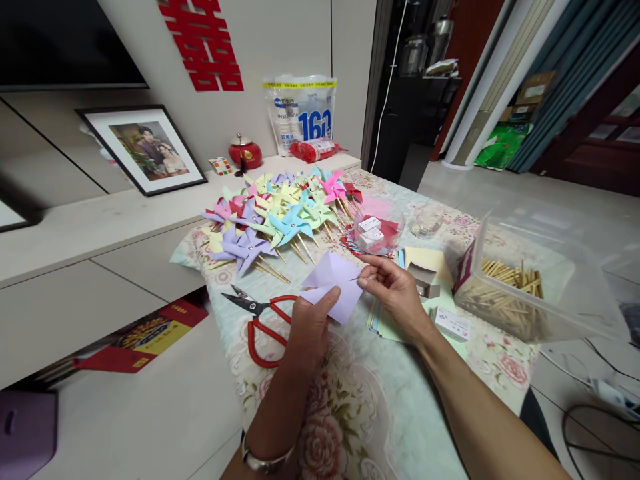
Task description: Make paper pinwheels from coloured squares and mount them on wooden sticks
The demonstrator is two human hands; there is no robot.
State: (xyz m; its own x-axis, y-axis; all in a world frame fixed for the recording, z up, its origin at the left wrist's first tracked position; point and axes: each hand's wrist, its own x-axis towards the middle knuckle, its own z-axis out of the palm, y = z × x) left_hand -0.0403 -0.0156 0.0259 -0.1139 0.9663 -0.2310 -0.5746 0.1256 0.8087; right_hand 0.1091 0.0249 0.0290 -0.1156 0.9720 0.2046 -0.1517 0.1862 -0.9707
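A light purple square of paper point(327, 270) with cuts running in from its corners is held over the table. My left hand point(313, 323) is closed on its lower left part, thumb on top. At the paper's right corner, my right hand point(393, 290) pinches with thumb and fingers; I cannot make out whether a small pin is there too. Red-handled scissors point(263, 310) lie with blades apart, just left of my left hand. Beyond the paper, many finished paper pinwheels point(290, 223) on wooden sticks lie in a pile.
To the right stands a clear plastic box point(500, 327) of wooden sticks point(515, 287). Coloured paper sheets point(390, 320), a small white box point(450, 323) and an open small box point(423, 279) lie near my right hand. A clear dish point(395, 241) holds small boxes.
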